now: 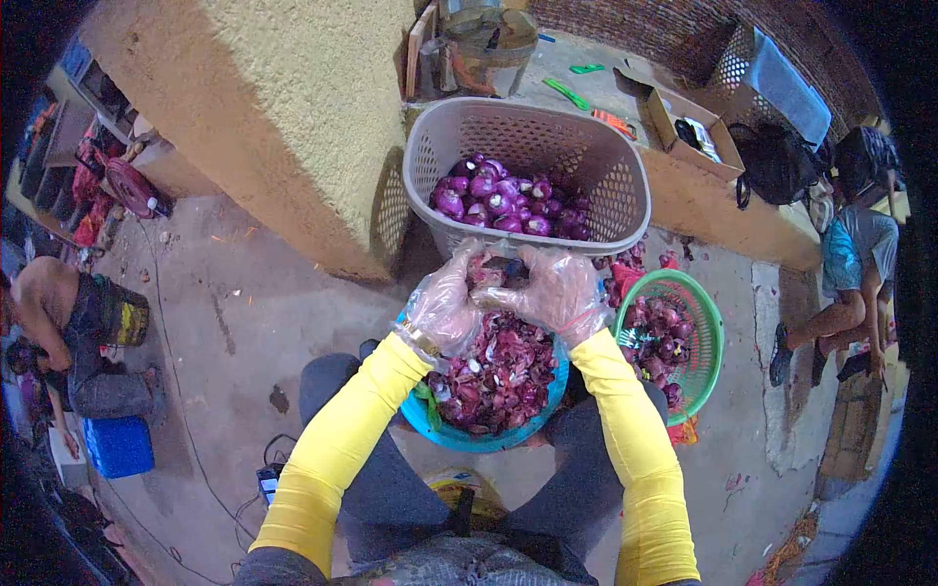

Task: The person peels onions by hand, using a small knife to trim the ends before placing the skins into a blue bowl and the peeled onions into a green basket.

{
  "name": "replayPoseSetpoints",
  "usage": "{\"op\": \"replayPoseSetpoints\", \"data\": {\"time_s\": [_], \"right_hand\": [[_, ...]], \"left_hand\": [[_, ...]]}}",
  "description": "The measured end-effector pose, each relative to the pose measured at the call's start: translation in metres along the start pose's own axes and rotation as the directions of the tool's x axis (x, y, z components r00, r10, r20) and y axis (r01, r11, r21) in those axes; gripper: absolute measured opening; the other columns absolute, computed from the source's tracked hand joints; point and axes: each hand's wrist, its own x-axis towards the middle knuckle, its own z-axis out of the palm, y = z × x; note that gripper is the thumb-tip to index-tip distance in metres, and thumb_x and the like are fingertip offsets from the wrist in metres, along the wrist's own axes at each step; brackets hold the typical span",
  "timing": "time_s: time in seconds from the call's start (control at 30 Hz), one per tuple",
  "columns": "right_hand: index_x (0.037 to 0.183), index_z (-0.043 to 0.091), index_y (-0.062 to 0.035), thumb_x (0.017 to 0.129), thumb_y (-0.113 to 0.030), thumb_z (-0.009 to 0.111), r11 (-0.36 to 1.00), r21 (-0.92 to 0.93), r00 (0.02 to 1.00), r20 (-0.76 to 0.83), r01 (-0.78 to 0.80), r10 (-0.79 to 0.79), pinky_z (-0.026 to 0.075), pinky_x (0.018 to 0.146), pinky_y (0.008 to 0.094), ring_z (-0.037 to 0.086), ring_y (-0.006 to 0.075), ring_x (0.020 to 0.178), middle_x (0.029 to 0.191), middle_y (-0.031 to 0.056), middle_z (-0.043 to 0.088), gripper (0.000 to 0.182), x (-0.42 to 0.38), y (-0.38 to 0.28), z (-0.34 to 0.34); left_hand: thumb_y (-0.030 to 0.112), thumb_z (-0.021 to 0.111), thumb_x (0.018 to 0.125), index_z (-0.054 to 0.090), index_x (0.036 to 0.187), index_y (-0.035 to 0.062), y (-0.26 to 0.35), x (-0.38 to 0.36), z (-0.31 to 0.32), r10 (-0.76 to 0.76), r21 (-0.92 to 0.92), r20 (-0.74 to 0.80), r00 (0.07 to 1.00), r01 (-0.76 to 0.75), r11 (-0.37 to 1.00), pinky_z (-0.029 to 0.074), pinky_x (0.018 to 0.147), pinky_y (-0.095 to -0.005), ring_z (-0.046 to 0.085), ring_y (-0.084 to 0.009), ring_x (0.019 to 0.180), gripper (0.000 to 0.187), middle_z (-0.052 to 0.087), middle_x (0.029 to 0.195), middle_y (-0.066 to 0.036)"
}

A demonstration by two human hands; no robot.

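Observation:
My left hand (pixel 445 301) and my right hand (pixel 564 290), both in clear plastic gloves, meet above a blue basin (pixel 562 383) of red onion skins (pixel 498 376). The left fingers are closed on what looks like a red onion (pixel 481 271), mostly covered by the hand. My right hand is curled close beside it, thumb reaching toward the left; what it pinches is hidden. Just beyond the hands, a grey-brown perforated basket (pixel 528 122) holds peeled purple onions (pixel 498 200). On the right, a green basket (pixel 718 356) contains unpeeled red onions (pixel 664 337).
Onion skins litter the floor around the green basket. On the ledge behind lie green-handled tools (pixel 567 95) and an open cardboard box (pixel 696 132). A yellow pillar (pixel 313 117) rises at the left. Other people (pixel 68 332) sit at both sides, near a blue box (pixel 117 446).

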Motion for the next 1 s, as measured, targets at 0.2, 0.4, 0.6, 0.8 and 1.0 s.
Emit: {"op": "replayPoseSetpoints", "data": {"time_s": [0.2,0.4,0.6,0.8,1.0], "right_hand": [[0.109,0.079,-0.0195,0.066,-0.072,0.083,0.997,0.012,0.993,-0.091,0.072,-0.07,0.059,0.064,0.0461,0.074,0.0351,0.072,0.081,0.0124,0.075,0.069,-0.006,0.013,0.01],[0.108,0.079,-0.0185,0.065,-0.074,0.083,0.993,-0.106,0.998,0.041,0.059,-0.055,0.059,0.063,0.0452,0.074,0.0344,0.071,0.081,0.0115,0.076,0.07,-0.005,0.008,0.002],[0.107,0.08,-0.0214,0.069,-0.074,0.079,0.998,-0.01,0.997,-0.039,0.064,-0.065,0.06,0.066,0.0463,0.074,0.0355,0.071,0.081,0.0147,0.075,0.065,-0.008,0.009,0.013],[0.112,0.079,-0.0185,0.071,-0.073,0.079,0.999,-0.011,0.999,-0.01,-0.048,0.048,0.057,0.06,0.0457,0.072,0.0359,0.067,0.074,0.0163,0.073,0.068,-0.008,0.003,0.024],[0.116,0.078,-0.0159,0.075,-0.068,0.081,0.981,0.196,0.997,0.079,-0.013,-0.002,0.055,0.063,0.0476,0.072,0.0382,0.07,0.075,0.0187,0.071,0.066,0.003,0.007,0.004]], "left_hand": [[0.0,0.066,0.098,0.049,0.144,0.0051,-0.011,0.02,-0.039,-0.01,0.154,0.222,0.975,-0.025,0.988,0.052,0.08,-0.0267,0.051,-0.0094,0.085,0.049,0.058,0.101,-0.003],[0.011,0.059,0.105,0.057,0.131,0.0048,-0.008,-0.014,-0.015,0.283,0.841,0.4,0.872,-0.472,0.266,0.053,0.075,-0.0269,0.053,-0.0103,0.082,0.027,0.058,0.097,-0.001],[0.023,0.051,0.111,0.061,0.125,0.0067,-0.023,0.024,-0.041,0.111,0.077,0.161,0.981,-0.125,0.989,0.054,0.072,-0.0263,0.06,-0.0131,0.088,0.024,0.063,0.103,-0.002],[0.022,0.046,0.112,0.061,0.126,0.0059,-0.012,0.003,-0.004,0.102,-0.263,0.009,0.995,-0.096,0.96,0.055,0.073,-0.0252,0.062,-0.0139,0.093,0.026,0.067,0.111,-0.006],[0.029,0.052,0.11,0.061,0.125,0.0046,0.01,-0.008,0.004,0.083,-0.085,0.125,0.989,-0.072,0.994,0.057,0.071,-0.0268,0.064,-0.0153,0.09,0.03,0.069,0.112,-0.009]]}}
